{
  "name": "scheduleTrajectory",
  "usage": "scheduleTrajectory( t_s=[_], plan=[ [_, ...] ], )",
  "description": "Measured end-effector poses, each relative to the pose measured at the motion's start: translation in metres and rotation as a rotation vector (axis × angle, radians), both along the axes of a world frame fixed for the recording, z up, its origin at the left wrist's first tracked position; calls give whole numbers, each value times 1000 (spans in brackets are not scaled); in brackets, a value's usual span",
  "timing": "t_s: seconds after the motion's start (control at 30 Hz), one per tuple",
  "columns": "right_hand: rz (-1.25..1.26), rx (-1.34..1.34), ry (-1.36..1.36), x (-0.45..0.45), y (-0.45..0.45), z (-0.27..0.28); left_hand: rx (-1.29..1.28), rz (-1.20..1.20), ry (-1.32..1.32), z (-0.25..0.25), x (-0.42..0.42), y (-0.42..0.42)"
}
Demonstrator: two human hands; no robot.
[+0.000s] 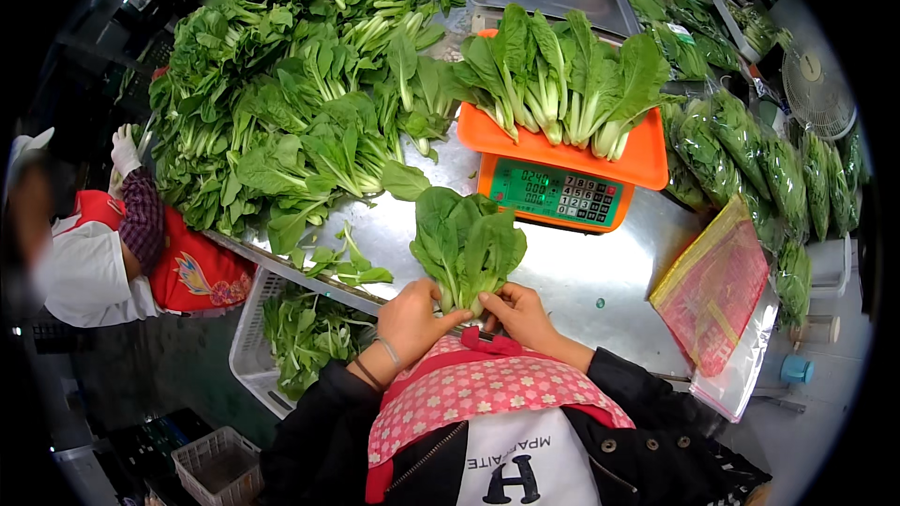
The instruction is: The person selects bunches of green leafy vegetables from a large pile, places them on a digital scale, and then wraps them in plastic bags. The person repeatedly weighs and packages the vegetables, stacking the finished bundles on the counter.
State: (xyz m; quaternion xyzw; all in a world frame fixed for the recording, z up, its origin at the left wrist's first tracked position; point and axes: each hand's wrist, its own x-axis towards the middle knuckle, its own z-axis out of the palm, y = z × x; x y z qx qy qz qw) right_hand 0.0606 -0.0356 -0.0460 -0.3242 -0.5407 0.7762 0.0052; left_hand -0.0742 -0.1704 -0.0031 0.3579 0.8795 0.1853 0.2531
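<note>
Close to my apron at the table's front edge, a bunch of leafy greens (467,242) points its leaves away from me. My left hand (416,323) grips the left stem base, thumb laid across it. On the other side, my right hand (520,316) pinches the right stem base between thumb and fingers. Beyond the bunch stands an orange digital scale (485,179) with a lit green display. Several heads of the same kind of greens (555,84) lie side by side on its tray. A large heap of loose greens (281,98) covers the table's left side.
Bagged greens (724,133) are stacked at the right, near a white fan (815,84). Plastic packaging bags (717,288) lie at the table's right edge. A white crate (249,344) holding greens stands below left. Another person (133,246) in a red apron works at the left.
</note>
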Motion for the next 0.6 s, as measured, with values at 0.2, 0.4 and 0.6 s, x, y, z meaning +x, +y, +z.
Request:
scheduleTrajectory(
  t_s=[0.2,0.4,0.6],
  plan=[
    [-60,50,111,6,1,-5,95,5,18,-20,4,8],
    [-121,659,381,19,36,47,50,31,20,-22,1,8],
    [-122,502,405,-8,85,80,11,18,-60,-15,-2,11]
  ],
)
